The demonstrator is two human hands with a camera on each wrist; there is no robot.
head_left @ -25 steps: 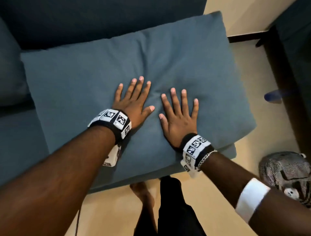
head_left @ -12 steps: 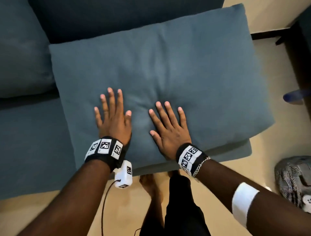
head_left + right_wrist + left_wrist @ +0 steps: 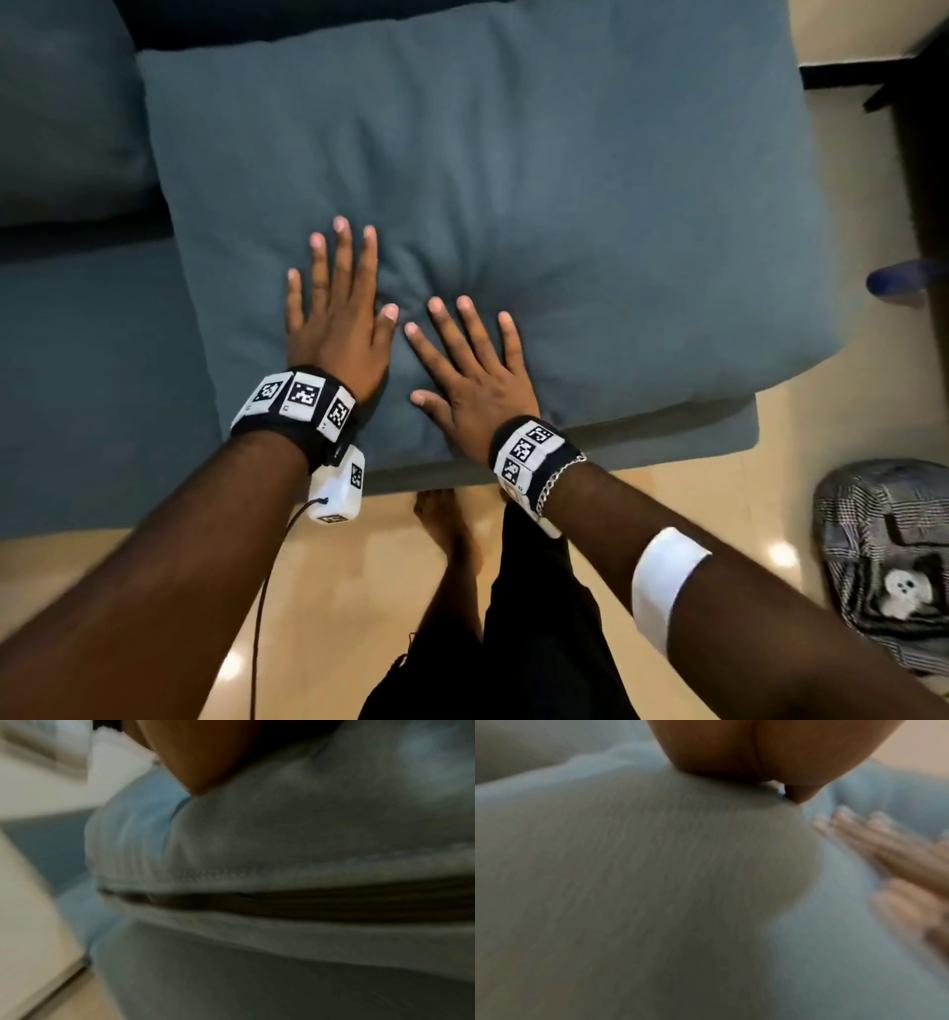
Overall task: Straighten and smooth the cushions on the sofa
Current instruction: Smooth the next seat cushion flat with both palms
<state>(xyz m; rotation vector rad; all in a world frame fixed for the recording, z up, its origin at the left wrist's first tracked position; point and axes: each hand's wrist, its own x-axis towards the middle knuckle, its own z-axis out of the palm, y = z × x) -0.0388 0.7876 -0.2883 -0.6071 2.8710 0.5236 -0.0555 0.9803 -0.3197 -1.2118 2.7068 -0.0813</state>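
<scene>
A large blue-grey cushion (image 3: 513,180) lies flat on the right end of the sofa seat (image 3: 92,370). Both palms press on its near middle, fingers straight and spread. My left hand (image 3: 336,313) lies left of a puckered dent in the fabric, and my right hand (image 3: 472,370) sits just right of it, closer to the front edge. The left wrist view is blurred: cushion fabric (image 3: 654,882) fills it, with my palm (image 3: 757,750) at the top and the right hand's fingers (image 3: 885,850) at the right. In the right wrist view the cushion's front seam (image 3: 282,866) shows under my palm (image 3: 205,760).
A second blue cushion (image 3: 56,103) leans at the sofa's back left. The tiled floor (image 3: 847,411) lies to the right, with a checked bag (image 3: 888,565) on it and dark furniture (image 3: 924,180) at the far right. My bare foot (image 3: 452,534) stands by the sofa front.
Both hands have slid toward the cushion's near edge while pressing flat. The left hand shifted left and its fingers drew closer together. The head view moved closer and right.
</scene>
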